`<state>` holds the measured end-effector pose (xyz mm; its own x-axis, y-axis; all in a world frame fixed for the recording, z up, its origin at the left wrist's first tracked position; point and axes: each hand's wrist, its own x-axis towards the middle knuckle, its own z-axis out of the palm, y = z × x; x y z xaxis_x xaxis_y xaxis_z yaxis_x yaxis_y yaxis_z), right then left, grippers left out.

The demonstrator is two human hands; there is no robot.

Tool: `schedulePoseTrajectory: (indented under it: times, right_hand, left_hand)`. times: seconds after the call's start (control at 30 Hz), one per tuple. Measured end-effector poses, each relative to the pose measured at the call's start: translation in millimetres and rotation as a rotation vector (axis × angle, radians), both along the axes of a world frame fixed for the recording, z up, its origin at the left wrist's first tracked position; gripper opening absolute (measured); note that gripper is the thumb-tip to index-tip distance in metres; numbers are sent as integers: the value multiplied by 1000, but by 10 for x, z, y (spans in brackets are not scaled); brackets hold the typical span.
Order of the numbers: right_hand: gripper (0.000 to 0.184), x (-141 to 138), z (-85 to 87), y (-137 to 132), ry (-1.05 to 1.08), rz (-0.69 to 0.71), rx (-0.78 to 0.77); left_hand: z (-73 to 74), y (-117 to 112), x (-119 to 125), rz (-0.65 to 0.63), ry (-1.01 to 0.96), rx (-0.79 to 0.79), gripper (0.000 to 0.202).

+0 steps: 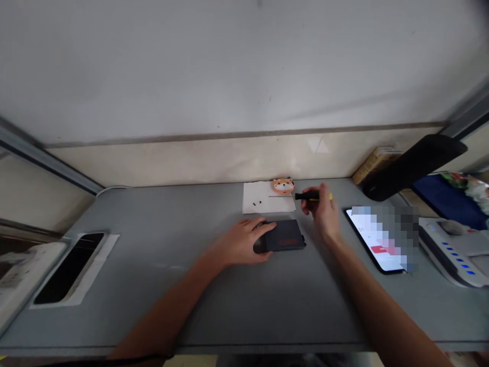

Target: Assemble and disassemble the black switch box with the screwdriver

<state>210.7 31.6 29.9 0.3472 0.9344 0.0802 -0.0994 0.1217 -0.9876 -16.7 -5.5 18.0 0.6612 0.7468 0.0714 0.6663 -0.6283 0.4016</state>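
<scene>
My left hand (250,242) grips the left end of a flat dark grey box-shaped device (286,235) lying on the grey table. Its thumb and fingers sit along opposite edges, and faint reddish lettering shows on the top. In my right hand (323,211) is a screwdriver (307,195) with a black and yellow handle. The thin shaft points left, over a white sheet of paper (250,191). A few tiny black pieces, which look like screws (257,203), lie on the paper. At its back right corner sits an orange case with an animal face (283,185).
To the right are a lit phone (376,242), a white device with blue lights (454,255), a leaning black cylinder (414,168) and a book (376,162). A dark phone (71,267) rests on white paper at the left. A wall (191,160) closes the table's back edge.
</scene>
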Motion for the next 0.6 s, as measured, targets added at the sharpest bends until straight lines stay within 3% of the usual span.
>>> schedulePoseTrajectory:
  times: [0.13, 0.27, 0.6]
  right_hand:
    - [67, -50, -131, -15, -130, 118, -50]
    - [71, -75, -137, -17, -235, 168, -49]
    - [70, -91, -78, -40, -171, 187, -83]
  left_hand:
    - [-54, 23, -13, -28, -45, 100, 59]
    - [-71, 47, -44, -98, -106, 171, 47]
    - [-80, 70, -55, -2, -282, 53, 33]
